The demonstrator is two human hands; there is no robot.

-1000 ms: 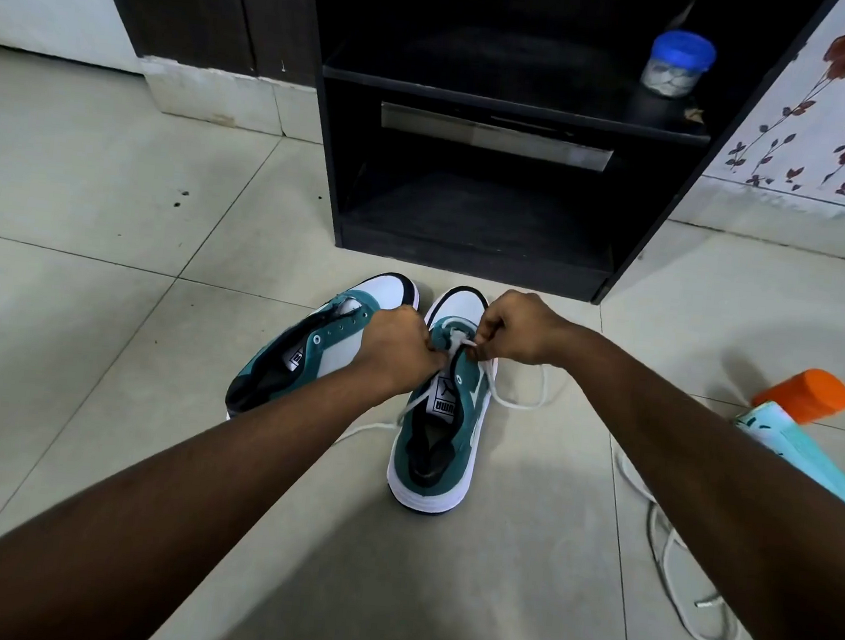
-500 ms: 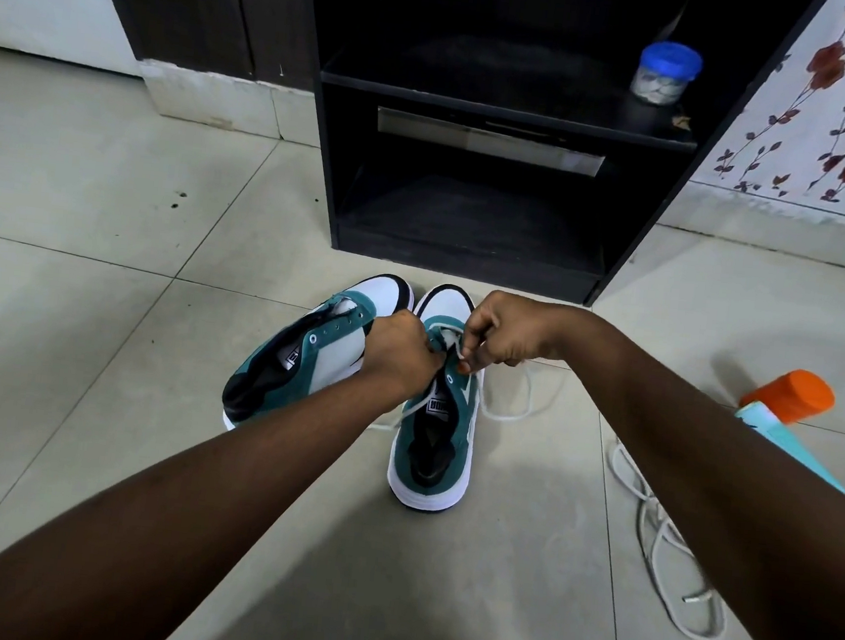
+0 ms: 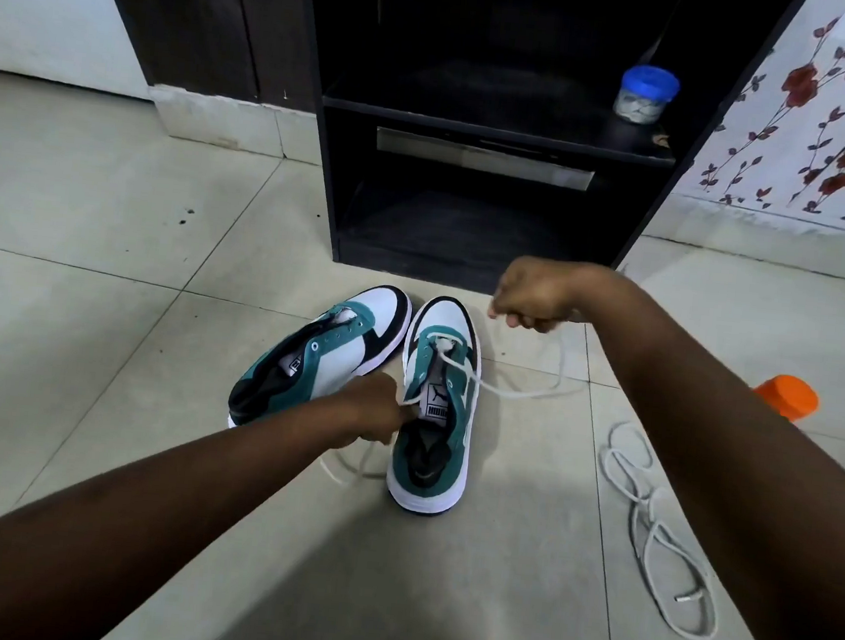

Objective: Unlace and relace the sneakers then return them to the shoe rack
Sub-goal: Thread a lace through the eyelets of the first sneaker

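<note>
**Soft lace, light shoe: pull at the tip, steady at the tongue**

Two teal-and-white sneakers sit on the tiled floor just in front of the black shoe rack [image 3: 472,211]. The right sneaker [image 3: 435,408] stands upright with its toe towards the rack; a white lace [image 3: 506,391] crosses its lowest eyelets only. The left sneaker [image 3: 319,356] leans on its side next to it, with its eyelets bare. A second lace [image 3: 657,538] lies loose in loops on the floor, well to the right of both shoes.

The right hand [image 3: 536,297] is closed in a fist around one end of the threaded lace, raised above the toe, and the lace sags from it in a slack curve. The left hand [image 3: 375,410] has its fingers curled at the tongue of the right sneaker, and it seems to pinch the other end of the lace there, although the exact contact is hard to see.

The lace is likely soft and limp, so it probably cannot be pushed through a hole. The stiff tip is the best place to hold it for threading. The sneaker looks light and may slide on the smooth tile when the lace is pulled, so a hold on the tongue or the collar should keep it in place. Its sole looks firm, and its upper looks flexible.
</note>
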